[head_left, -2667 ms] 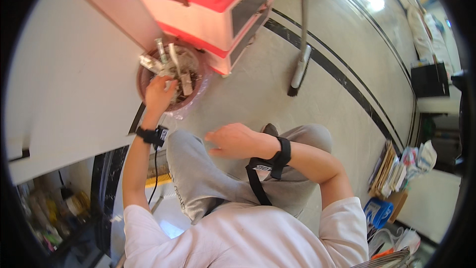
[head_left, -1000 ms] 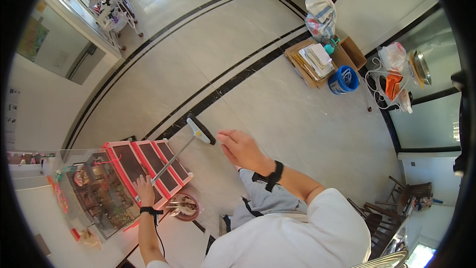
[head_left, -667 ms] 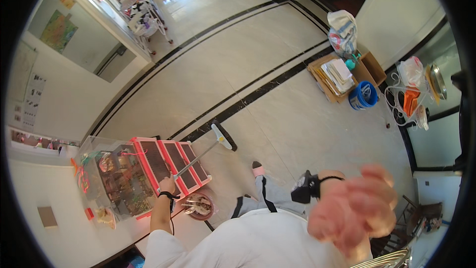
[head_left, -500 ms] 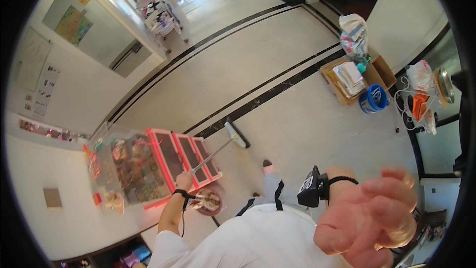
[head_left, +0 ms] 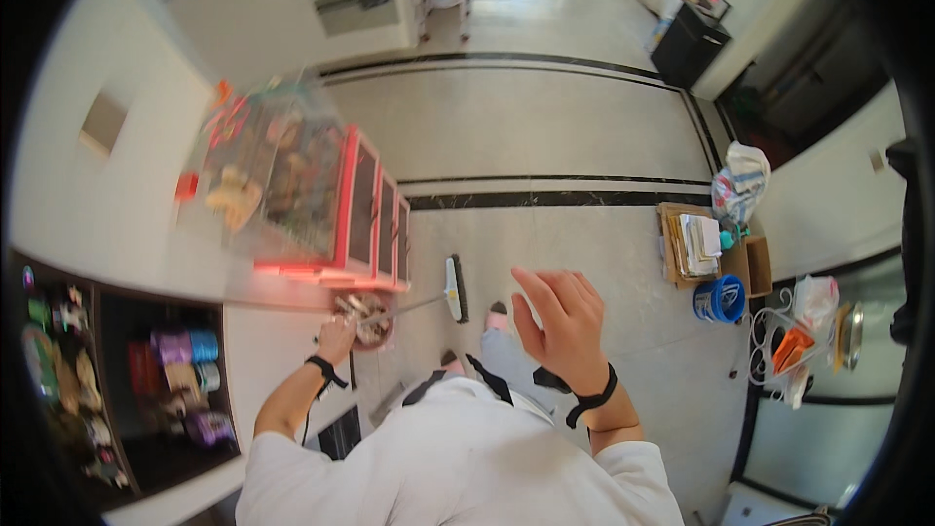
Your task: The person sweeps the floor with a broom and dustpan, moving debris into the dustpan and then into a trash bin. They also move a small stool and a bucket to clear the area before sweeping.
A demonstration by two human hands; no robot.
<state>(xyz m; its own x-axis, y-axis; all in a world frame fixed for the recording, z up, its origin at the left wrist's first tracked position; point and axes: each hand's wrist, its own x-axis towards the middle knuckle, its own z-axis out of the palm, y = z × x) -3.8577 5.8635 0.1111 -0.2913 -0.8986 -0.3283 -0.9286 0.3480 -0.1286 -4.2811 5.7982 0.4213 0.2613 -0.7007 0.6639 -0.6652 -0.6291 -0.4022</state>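
My left hand (head_left: 336,339) is closed round the handle of a long-handled floor brush (head_left: 454,288). The brush head is white and grey with dark bristles, and it is down at the floor ahead of my feet. A round basin or bin (head_left: 371,319) with mixed contents stands right beside that hand, behind the handle. My right hand (head_left: 565,323) is raised in front of my body over the floor, holding nothing, its fingers extended and partly bent. A black strap circles each wrist.
On the left stands a red-framed drawer unit (head_left: 362,200) with a clear tank on top. Open shelves (head_left: 161,312) hold several goods at lower left. To the right are a cardboard box of papers (head_left: 672,258), a blue bucket (head_left: 721,299) and a white wire rack (head_left: 769,351).
My view has turned left. My right hand has dropped away from close to the camera to above the floor. The left hand has drawn the brush nearer to my feet.
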